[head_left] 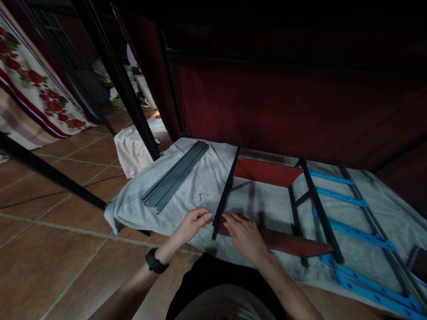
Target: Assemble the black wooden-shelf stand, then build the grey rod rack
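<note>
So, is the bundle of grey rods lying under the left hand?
No, the grey rods lie apart on the grey cloth, farther away than the left hand, which is at the black bar.

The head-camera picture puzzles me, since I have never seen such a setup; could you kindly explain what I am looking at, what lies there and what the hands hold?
There is no machine here: a person wears one camera on the head, so it looks forward and down at that person's own two bare hands. The left hand, with a dark band at the wrist, pinches at the near end of a black metal bar. The right hand rests on a reddish-brown board beside that bar's end. Everything lies on a grey cloth spread over a tiled floor. On the cloth there are also a bundle of grey rods, a second reddish board, and black rails joined by blue cross strips. The background is dark.
</note>
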{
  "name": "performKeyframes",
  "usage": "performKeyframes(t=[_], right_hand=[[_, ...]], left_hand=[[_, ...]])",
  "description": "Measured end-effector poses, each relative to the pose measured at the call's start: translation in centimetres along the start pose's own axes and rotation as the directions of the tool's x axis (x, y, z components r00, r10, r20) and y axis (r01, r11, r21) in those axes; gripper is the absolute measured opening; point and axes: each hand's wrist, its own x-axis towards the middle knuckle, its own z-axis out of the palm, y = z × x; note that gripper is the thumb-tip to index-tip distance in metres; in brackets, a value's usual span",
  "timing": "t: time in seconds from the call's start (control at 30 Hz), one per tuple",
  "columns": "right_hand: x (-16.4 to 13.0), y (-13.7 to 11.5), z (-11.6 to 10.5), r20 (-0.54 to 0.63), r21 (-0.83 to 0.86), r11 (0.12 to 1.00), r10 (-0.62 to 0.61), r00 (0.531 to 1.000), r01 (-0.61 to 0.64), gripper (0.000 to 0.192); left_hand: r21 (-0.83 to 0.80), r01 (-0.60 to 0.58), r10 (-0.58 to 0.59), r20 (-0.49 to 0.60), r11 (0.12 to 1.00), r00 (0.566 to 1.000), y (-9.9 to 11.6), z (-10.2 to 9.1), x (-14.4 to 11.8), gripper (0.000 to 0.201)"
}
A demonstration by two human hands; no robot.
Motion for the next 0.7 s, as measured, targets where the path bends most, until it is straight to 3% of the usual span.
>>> performKeyframes(t=[0.17,0.3,0.4,0.6,0.7], right_hand=[[0.0,0.0,0.0,-0.007,0.004,1.0,-0.008,1.0,0.008,0.034],[0.0,0.0,-0.2,-0.005,0.007,1.0,0.003,1.0,-0.003,0.032],[0.1,-0.1,-0.2,-0.001,0.002,1.0,0.005,1.0,-0.005,0.031],[0.1,0.0,-0.1,-0.004,0.009,1.0,0.005,1.0,-0.005,0.032],[0.0,0.1,0.0,-0.013,-0.003,1.0,-0.008,1.0,0.008,0.031]], left_hand=[[0.088,-0.149,0.149,0.005,0.985,0.989,0.7,-0.2,-0.2,0.028],[-0.027,-0.046,0.047,0.044,0.999,0.998,-0.1,-0.1,0.0,0.031],[-0.026,0.016,-0.015,0.037,1.0,0.999,-0.6,0.0,0.2,0.036],[0.083,-0.172,0.169,0.036,0.982,0.985,0.0,-0.1,-0.1,0.026],[0.041,-0.142,0.14,0.031,0.989,0.99,0.0,0.0,-0.1,0.028]])
